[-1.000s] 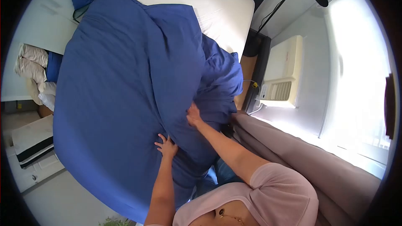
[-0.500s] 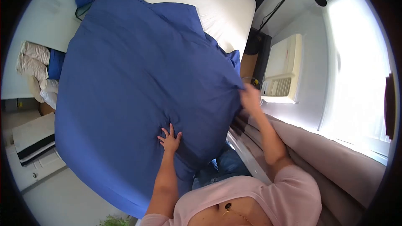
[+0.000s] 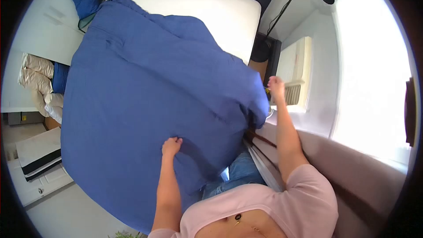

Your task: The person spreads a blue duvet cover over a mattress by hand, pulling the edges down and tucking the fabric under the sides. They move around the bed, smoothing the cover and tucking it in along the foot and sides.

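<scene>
On bed, blue duvet (image 3: 150, 88), L hand (image 3: 171, 146) bunching it, R hand (image 3: 276, 84) at edge

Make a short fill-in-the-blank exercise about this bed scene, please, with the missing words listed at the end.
1. The large duvet spread over the bed is ____ in colour.
2. The left hand rests on the duvet with its fingers ____.
3. The right hand is raised beside the duvet's edge, in front of the cream ____ under the window.
4. The bare mattress at the bed's far end is ____.

Missing words: blue; curled; air conditioner; white
</scene>
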A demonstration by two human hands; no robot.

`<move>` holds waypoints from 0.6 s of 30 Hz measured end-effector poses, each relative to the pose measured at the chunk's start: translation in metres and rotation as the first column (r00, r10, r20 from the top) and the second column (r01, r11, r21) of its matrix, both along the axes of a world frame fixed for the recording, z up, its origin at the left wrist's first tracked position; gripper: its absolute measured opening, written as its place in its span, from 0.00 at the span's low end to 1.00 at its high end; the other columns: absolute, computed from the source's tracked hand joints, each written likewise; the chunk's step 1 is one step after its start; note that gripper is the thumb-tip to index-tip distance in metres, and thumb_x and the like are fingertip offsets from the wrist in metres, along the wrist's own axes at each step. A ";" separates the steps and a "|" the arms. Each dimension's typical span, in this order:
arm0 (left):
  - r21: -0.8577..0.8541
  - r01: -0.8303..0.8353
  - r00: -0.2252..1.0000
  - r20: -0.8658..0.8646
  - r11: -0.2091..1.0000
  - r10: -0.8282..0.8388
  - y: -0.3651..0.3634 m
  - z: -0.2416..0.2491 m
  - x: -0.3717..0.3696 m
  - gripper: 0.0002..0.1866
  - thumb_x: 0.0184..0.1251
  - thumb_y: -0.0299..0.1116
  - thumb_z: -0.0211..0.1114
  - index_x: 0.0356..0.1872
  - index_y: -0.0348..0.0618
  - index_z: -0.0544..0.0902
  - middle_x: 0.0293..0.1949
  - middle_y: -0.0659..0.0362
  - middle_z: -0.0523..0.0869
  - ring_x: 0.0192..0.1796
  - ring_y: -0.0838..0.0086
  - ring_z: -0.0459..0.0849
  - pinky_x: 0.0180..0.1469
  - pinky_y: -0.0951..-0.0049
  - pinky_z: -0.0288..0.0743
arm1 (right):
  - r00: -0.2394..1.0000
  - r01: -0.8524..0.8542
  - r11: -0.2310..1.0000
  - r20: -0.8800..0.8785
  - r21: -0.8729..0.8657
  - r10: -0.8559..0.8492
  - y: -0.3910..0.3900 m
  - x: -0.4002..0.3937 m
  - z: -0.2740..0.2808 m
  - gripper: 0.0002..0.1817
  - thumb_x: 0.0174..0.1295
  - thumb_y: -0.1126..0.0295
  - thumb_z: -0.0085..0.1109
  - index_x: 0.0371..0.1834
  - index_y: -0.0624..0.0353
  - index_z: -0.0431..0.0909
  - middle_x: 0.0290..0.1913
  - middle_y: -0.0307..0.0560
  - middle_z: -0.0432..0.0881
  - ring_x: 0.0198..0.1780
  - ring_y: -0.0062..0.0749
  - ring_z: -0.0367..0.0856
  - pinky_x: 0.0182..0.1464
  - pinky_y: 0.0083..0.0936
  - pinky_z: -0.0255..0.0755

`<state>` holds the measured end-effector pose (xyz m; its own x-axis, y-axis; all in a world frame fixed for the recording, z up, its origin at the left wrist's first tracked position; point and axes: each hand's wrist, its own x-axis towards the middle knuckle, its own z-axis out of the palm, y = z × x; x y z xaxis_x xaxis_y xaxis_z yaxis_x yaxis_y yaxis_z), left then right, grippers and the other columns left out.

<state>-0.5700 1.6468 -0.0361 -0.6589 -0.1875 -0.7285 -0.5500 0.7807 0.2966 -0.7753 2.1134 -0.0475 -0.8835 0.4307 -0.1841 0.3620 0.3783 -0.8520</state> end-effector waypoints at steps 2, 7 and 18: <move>0.036 -0.171 0.958 -0.228 0.985 0.174 0.015 0.047 -0.056 0.24 0.64 0.45 0.57 0.56 0.41 0.75 0.53 0.47 0.78 0.63 0.54 0.69 0.61 0.60 0.65 | 0.994 0.014 0.931 -0.103 0.364 0.025 -0.011 -0.020 -0.077 0.15 0.58 0.64 0.54 0.42 0.64 0.74 0.42 0.58 0.80 0.44 0.52 0.78 0.47 0.44 0.71; -0.049 0.049 0.508 -0.859 0.998 -0.067 0.063 0.110 -0.219 0.16 0.66 0.33 0.56 0.51 0.37 0.77 0.53 0.48 0.78 0.63 0.53 0.68 0.61 0.61 0.63 | 0.983 0.137 0.402 0.175 -0.905 0.059 -0.115 -0.028 -0.113 0.29 0.65 0.57 0.46 0.65 0.65 0.59 0.63 0.50 0.65 0.61 0.40 0.65 0.65 0.28 0.56; -0.506 0.321 0.904 -0.088 0.800 -0.419 0.126 -0.080 -0.395 0.34 0.59 0.43 0.60 0.63 0.33 0.62 0.51 0.29 0.73 0.50 0.43 0.78 0.53 0.57 0.73 | 0.282 -0.471 0.548 0.471 -0.691 0.836 -0.107 -0.058 0.007 0.28 0.49 0.66 0.56 0.57 0.62 0.71 0.51 0.58 0.77 0.47 0.42 0.79 0.47 0.33 0.73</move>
<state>-0.9650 1.7730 -0.1165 -0.8617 -0.1870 -0.4716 -0.1626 0.9824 -0.0923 -0.8329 2.0064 -0.0402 -0.2983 -0.4972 -0.8147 0.6361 0.5329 -0.5581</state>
